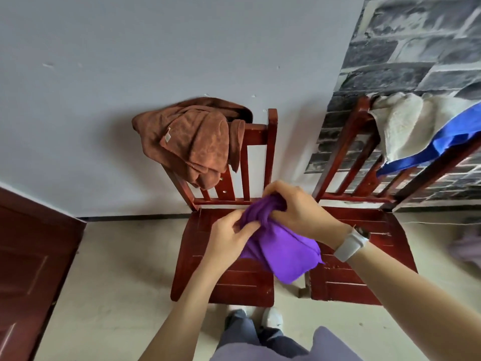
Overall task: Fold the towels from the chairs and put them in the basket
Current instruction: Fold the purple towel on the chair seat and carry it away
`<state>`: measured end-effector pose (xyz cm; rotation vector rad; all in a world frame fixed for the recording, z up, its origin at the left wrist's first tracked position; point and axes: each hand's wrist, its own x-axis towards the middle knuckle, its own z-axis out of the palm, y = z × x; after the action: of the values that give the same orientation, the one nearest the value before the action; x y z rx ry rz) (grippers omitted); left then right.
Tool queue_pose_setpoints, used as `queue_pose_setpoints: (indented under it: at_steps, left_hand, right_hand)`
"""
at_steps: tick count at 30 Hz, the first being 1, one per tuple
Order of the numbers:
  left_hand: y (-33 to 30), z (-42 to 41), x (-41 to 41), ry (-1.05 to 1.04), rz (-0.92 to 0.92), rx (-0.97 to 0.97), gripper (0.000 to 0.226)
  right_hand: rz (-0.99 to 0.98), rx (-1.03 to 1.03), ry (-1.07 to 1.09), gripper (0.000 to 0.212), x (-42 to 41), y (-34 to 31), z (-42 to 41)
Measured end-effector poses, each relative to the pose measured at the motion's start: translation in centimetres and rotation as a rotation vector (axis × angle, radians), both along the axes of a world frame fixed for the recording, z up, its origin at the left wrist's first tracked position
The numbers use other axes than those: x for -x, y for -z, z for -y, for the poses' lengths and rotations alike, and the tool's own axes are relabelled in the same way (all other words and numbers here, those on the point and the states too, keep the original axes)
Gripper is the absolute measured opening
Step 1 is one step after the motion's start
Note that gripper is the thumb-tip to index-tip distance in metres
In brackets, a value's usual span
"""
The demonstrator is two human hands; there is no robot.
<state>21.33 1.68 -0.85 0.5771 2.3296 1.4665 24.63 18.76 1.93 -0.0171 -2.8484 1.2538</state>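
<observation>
A purple towel [282,252] hangs bunched in the air above the seats of two red wooden chairs. My left hand [229,234] pinches its upper left edge. My right hand [299,207] is closed over the top of the bunch. A brown towel [192,142] is draped over the backrest of the left chair [226,277]. A cream towel [400,123] and a blue towel [447,142] hang over the backrest of the right chair [346,282]. No basket is in view.
Both chairs stand against a pale wall, with grey brick-pattern wallpaper [416,48] behind the right one. A dark red door [28,256] is at the left. A blurred pale purple shape [466,246] lies at the right edge. My feet stand before the left chair.
</observation>
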Motion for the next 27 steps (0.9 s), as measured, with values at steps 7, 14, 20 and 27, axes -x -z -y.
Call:
queue_pose_setpoints:
  at_steps: [7, 14, 20, 27]
  left_hand:
    - [-0.8, -0.7, 1.2, -0.051, 0.422, -0.291, 0.038]
    - [-2.0, -0.2, 2.0, 0.028, 0.616, -0.300, 0.019]
    - [-2.4, 3.3, 4.3, -0.269, 0.581, 0.020, 0.034]
    - [-2.2, 6.4, 4.6, -0.276, 0.472, -0.028, 0.029]
  right_hand:
    - [0.173, 0.179, 0.503, 0.015, -5.4, 5.4, -2.6]
    - [0.274, 0.397, 0.225, 0.031, -3.3, 5.9, 2.6]
    - [0.129, 0.359, 0.229, 0.009, -2.3, 5.8, 4.9]
    - [0.295, 0.389, 0.190, 0.028, -2.4, 8.9, 6.1]
